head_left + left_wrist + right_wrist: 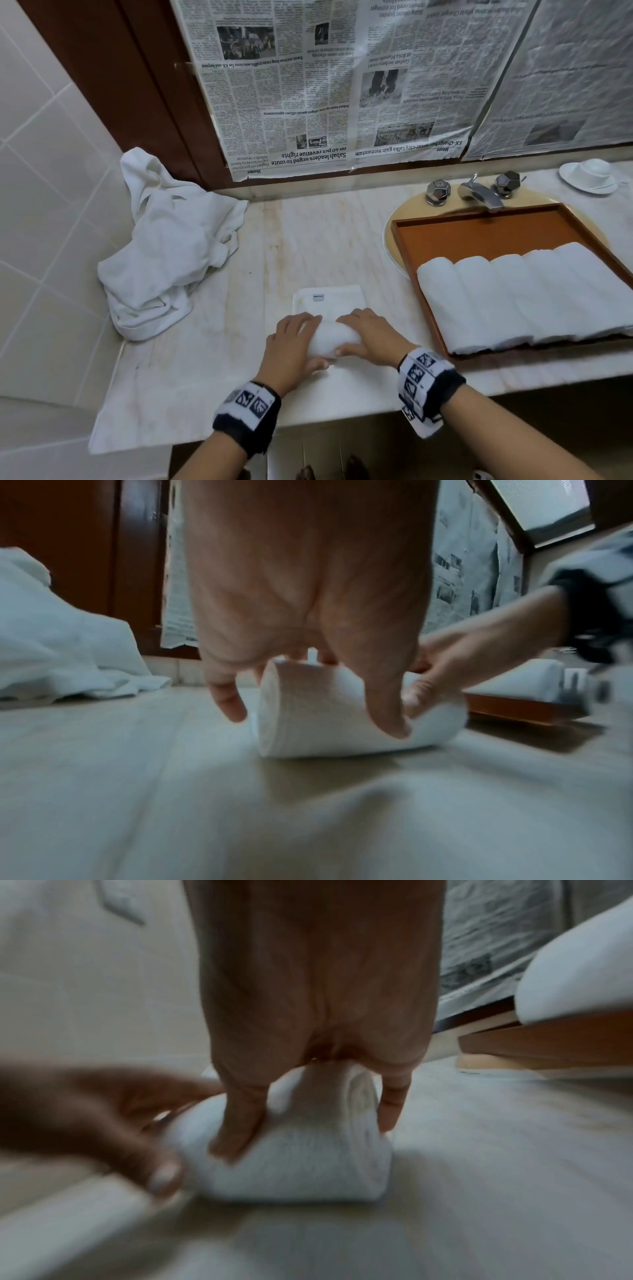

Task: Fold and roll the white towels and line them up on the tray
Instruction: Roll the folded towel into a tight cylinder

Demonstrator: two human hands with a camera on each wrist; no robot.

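Observation:
A white towel (334, 337) lies on the marble counter near its front edge, partly rolled, with its flat folded end (329, 299) and a small label stretching away from me. My left hand (291, 346) curls over the roll's left end (308, 710), thumb on the near side. My right hand (368, 337) curls over its right end (308, 1153), fingers over the top. A brown wooden tray (479, 229) at the right holds several rolled white towels (513, 298) lined up side by side.
A heap of crumpled white towels (171, 246) lies at the counter's back left against the tiled wall. The tray sits over a basin below the tap (479, 193) with two knobs. A white cup and saucer (591, 174) stand at the far right. Newspaper (325, 85) covers the mirror.

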